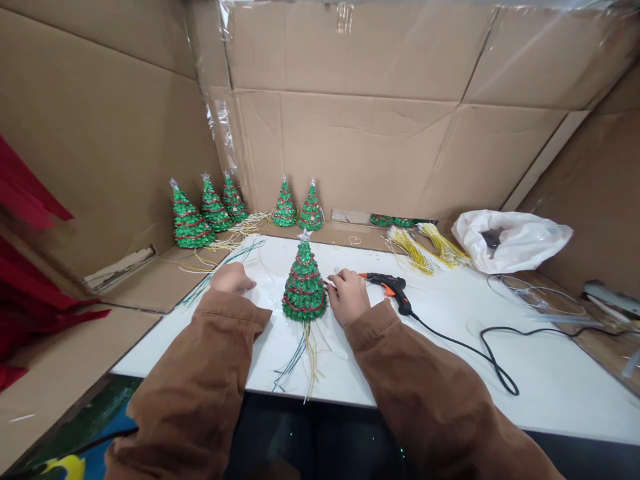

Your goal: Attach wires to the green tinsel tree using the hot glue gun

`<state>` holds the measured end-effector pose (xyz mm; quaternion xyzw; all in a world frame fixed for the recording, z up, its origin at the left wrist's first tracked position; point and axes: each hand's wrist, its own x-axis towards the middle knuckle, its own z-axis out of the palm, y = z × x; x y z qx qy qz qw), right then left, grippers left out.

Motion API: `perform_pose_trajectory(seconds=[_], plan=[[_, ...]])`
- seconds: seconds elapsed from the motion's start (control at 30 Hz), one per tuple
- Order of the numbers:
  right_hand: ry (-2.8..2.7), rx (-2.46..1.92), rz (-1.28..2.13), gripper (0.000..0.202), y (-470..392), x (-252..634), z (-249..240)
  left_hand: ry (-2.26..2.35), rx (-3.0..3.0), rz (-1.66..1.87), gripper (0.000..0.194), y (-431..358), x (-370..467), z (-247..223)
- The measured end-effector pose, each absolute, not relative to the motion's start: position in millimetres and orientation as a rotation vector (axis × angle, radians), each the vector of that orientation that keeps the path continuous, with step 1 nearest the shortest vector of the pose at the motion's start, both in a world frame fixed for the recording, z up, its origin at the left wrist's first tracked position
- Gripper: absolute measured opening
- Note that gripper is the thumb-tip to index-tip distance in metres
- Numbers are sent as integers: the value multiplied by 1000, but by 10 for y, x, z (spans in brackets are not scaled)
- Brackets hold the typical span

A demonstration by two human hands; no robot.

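A small green tree (304,283) with red garlands and a silver star stands upright on the white board (430,373), yellow and dark green wires trailing from its base toward me. My right hand (349,295) is at the tree's right side, thumb and fingers pinched on the end of a thin red strand. To the left of the tree, apart from it, my left hand (233,279) rests on the board with its fingers curled together; whatever is in them, if anything, is too small to tell. A black and orange glue gun (395,287) lies just right of my right hand.
Several similar trees (189,220) stand at the back left and back centre. Bundles of yellow wires (415,250) lie at the back right beside a white plastic bag (515,240). A black cable (450,341) crosses the board's right side. Cardboard walls (350,147) surround the area.
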<state>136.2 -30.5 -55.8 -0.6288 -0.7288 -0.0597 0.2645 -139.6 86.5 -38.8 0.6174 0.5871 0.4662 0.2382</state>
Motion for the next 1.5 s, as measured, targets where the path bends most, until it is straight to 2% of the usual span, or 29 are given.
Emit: perform_pose_trajectory(seconds=[0.13, 0.27, 0.33, 0.4, 0.47, 0.57, 0.63, 0.83, 0.93, 1.1, 1.23, 1.33, 1.43, 1.5], plan=[[-1829, -1655, -181, 23, -245, 1391, -631, 1851, 1650, 964, 43, 820, -1299, -305], [-1688, -1443, -187, 23, -214, 1423, -615, 1732, 1701, 1037, 27, 624, -1096, -58], [-1659, -1205, -179, 22, -249, 1412, -562, 1501, 1725, 1150, 24, 482, -974, 84], [-1680, -961, -150, 18, -315, 1375, -499, 770, 1564, 1301, 30, 325, -853, 195], [-1710, -789, -116, 15, -389, 1316, -445, 388, 1439, 1306, 34, 171, -736, 249], [-1697, -655, -136, 17, -465, 1226, -394, 205, 1386, 1196, 45, -21, -562, 219], [-1727, -592, -206, 18, -484, 1188, -370, 144, 1398, 1090, 34, -111, -449, 157], [-1742, -318, -414, 17, -534, 1200, -304, 162, 1309, 992, 22, -193, -272, 67], [-1550, -436, -196, 12, -555, 1246, -275, 264, 1352, 1001, 17, -163, -286, 96], [-1192, -595, 409, 10, -482, 1298, -278, 569, 1610, 1080, 16, -159, -248, 88], [-1326, -602, 555, 8, -429, 1283, -327, 607, 1793, 1213, 18, -194, -180, 18], [-1319, -661, 449, 6, -415, 1287, -343, 638, 2174, 1395, 12, -189, -199, -29], [-1230, -720, 354, 11, -396, 1326, -338, 773, 2422, 1794, 7, -115, -276, -54], [-1236, -758, 274, 13, -379, 1358, -341, 957, 2305, 2045, 25, -27, -328, -58]])
